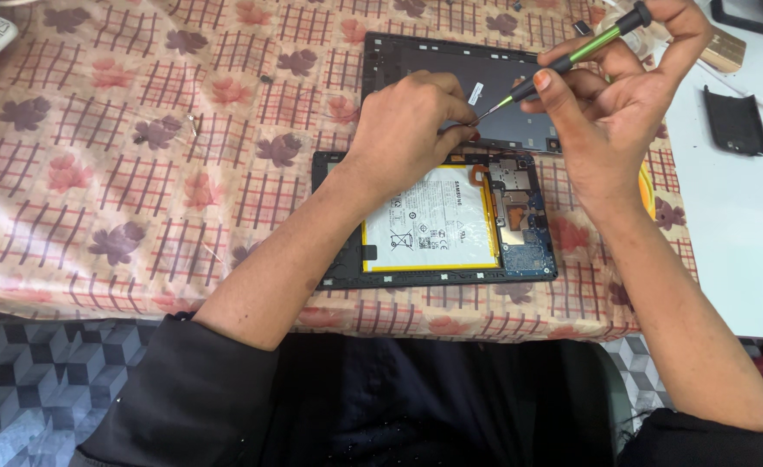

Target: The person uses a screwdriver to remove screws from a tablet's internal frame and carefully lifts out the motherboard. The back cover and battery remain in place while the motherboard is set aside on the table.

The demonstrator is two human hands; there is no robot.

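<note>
With the opened tablet [437,220] lying battery-up at the near table edge, keep the left hand [407,130] pinched shut on its top edge beside the screw, and hold the right hand [615,95] closed around the green-handled screwdriver [563,62], tip seated squarely, before the detached back cover [450,73].

Both forearms bare, dark sleeves pushed up near the elbows, reaching forward and converging. Left hand [407,125]: knuckles up, fingers curled, thumb and forefinger pinched together at the tips. Right hand [623,86]: raised slightly higher, wrist bent, thumb and fingers closed in a slender pen-like grip, angled toward the left fingertips.
</note>
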